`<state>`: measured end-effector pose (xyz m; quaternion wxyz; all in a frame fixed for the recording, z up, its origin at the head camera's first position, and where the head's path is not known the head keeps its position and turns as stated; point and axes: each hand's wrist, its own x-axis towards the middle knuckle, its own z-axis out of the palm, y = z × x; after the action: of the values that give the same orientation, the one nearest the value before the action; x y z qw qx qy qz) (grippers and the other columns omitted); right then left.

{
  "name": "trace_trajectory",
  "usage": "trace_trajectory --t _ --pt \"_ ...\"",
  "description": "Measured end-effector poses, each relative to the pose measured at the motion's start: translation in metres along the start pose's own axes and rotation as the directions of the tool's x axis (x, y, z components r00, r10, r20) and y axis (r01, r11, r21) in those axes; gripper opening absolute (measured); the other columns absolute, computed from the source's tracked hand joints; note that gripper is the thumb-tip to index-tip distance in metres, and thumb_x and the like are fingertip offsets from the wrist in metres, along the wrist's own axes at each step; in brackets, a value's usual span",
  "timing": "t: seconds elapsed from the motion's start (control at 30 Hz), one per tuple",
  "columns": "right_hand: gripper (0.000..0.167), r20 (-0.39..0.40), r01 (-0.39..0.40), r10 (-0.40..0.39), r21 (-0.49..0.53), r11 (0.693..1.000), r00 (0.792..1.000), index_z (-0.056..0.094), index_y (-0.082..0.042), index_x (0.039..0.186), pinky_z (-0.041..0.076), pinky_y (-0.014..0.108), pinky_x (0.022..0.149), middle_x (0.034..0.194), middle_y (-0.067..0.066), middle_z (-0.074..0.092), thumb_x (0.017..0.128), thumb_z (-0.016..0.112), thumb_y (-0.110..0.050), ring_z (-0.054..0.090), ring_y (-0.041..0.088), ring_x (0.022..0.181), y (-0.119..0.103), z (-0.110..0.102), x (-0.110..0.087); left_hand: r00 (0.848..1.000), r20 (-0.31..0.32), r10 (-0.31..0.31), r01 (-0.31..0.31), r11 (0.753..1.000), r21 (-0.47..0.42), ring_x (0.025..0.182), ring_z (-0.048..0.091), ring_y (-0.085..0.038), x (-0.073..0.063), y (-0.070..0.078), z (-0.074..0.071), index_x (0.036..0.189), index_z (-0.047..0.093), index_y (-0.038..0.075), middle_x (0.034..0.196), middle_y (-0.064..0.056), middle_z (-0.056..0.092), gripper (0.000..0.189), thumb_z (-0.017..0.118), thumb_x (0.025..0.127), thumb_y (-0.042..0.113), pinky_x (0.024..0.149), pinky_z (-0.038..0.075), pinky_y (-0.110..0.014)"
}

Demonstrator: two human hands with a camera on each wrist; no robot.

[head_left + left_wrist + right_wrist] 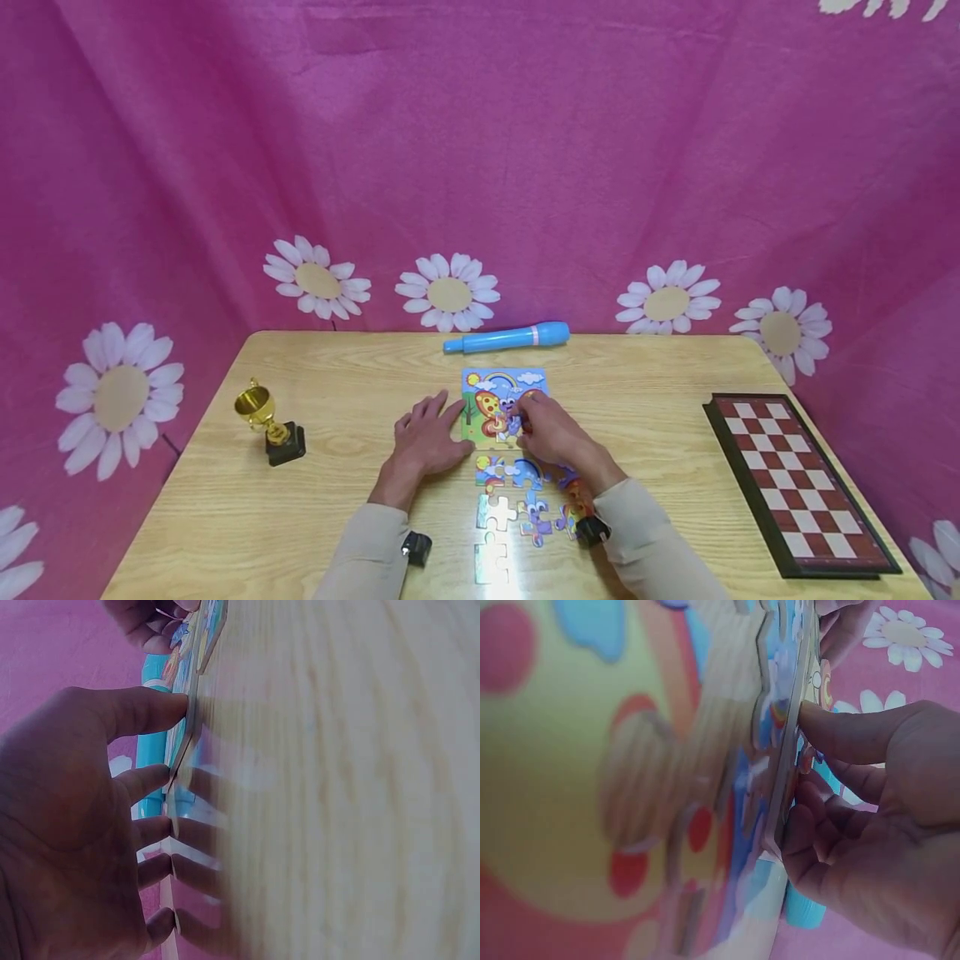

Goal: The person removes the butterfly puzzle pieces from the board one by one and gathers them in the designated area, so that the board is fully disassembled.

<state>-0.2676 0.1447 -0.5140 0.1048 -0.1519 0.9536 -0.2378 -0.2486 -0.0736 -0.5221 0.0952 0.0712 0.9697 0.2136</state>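
Observation:
A square picture puzzle (472,430) with a butterfly, tree and rainbow lies in its board at the middle of the table. My left hand (426,443) rests at its left side, fingers spread on the tabletop. In the left wrist view, the left thumb (161,712) touches the board's edge. Over the right part of the puzzle, my right hand (553,431) pinches a small puzzle piece (807,759) between curled fingers and thumb. Much of that piece is hidden by the fingers. Loose puzzle pieces (536,518) lie in front of the board, some partly under the right wrist.
A blue toy microphone (506,337) lies behind the puzzle, near the table's back edge. At the left stands a small gold trophy cup (258,406) on a black base. A red-and-white checkered game board (798,483) lies at the right edge. Pink flowered cloth (480,167) hangs behind.

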Motion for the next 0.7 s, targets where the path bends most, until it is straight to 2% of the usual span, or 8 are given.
trace_trajectory --t 0.17,0.27,0.37,0.5,0.7 --pt "0.030 -0.042 0.000 0.000 0.013 1.000 0.999 0.060 -0.018 0.109 0.042 0.034 0.082 0.111 0.003 0.049 0.083 0.074 -0.012 0.047 0.017 0.092 0.0022 0.0002 -0.0027 1.000 0.005 0.002 -0.002 1.000 0.006 0.145 0.024 -0.034 0.0005 0.0009 -0.0006 0.146 0.044 0.026 0.159 -0.007 0.027 0.070 0.063 0.082 0.046 0.111 0.023 -0.061" --pt "0.029 -0.079 0.019 -0.017 0.023 1.000 0.997 0.061 -0.019 0.105 0.044 0.034 0.082 0.110 0.002 0.050 0.081 0.074 -0.009 0.048 0.017 0.091 0.0036 0.0004 -0.0038 1.000 0.009 0.004 -0.004 1.000 0.004 0.145 0.024 -0.034 0.0005 0.0010 -0.0009 0.146 0.044 0.026 0.159 -0.008 0.027 0.070 0.062 0.082 0.046 0.111 0.022 -0.061" --pt "0.023 -0.107 0.057 -0.051 0.055 0.997 0.993 0.061 -0.017 0.099 0.044 0.033 0.077 0.098 -0.001 0.055 0.082 0.070 -0.005 0.050 0.015 0.084 0.0050 0.0004 -0.0044 1.000 0.013 0.004 -0.004 1.000 -0.001 0.145 0.024 -0.034 0.0005 0.0008 -0.0010 0.146 0.043 0.025 0.159 -0.008 0.027 0.070 0.062 0.082 0.045 0.111 0.022 -0.061" --pt "0.019 -0.101 0.081 -0.068 0.129 0.988 0.993 0.060 -0.017 0.094 0.040 0.030 0.068 0.081 -0.005 0.055 0.085 0.065 -0.002 0.049 0.013 0.073 0.0063 -0.0015 -0.0054 1.000 0.013 0.000 0.000 1.000 0.001 0.145 0.024 -0.033 0.0005 0.0003 -0.0009 0.146 0.043 0.025 0.159 -0.007 0.027 0.070 0.063 0.082 0.046 0.111 0.022 -0.061" --pt "0.018 -0.108 0.082 -0.065 0.164 0.983 0.992 0.061 -0.019 0.096 0.040 0.029 0.067 0.077 -0.006 0.055 0.086 0.067 -0.005 0.048 0.012 0.070 0.0074 -0.0046 -0.0083 1.000 0.010 0.002 -0.002 1.000 0.016 0.145 0.025 -0.033 0.0005 -0.0002 -0.0012 0.147 0.043 0.026 0.160 -0.007 0.027 0.070 0.062 0.082 0.046 0.111 0.023 -0.060"
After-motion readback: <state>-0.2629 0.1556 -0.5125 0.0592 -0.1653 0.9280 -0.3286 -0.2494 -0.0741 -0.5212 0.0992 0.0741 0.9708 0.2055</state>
